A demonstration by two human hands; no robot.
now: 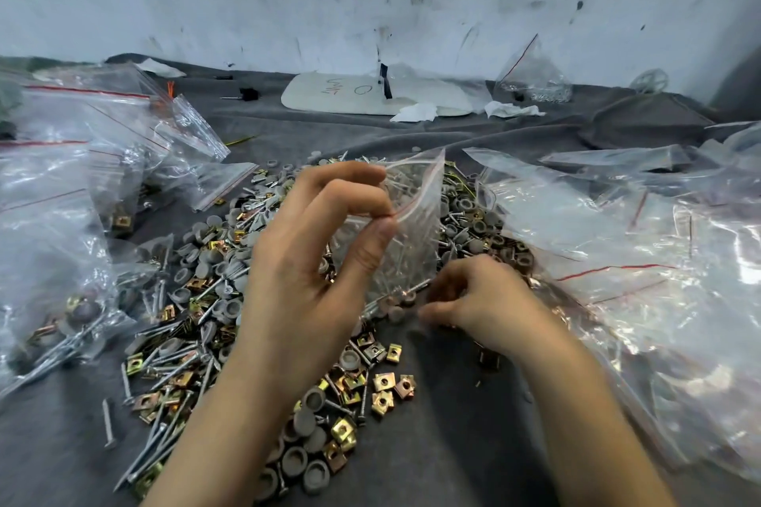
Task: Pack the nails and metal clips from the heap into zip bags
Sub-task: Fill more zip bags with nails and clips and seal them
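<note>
Left hand [313, 243] pinched clear red-sealed zip bag [416, 210] above grey-and-brass nail-and-clip heap [197, 300], right hand [477, 300] fingers clamped on silver nails [414, 287]; a slack pinch risked spilling.

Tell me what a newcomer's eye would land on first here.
The heap of nails, grey caps and brassy clips sprawls across the dark cloth at centre. Above it, the left hand pinches a clear zip bag by its mouth, while the right hand seems to pinch a nail below it.

Left grip [306, 255] pinched, right grip [477, 300] curled
</note>
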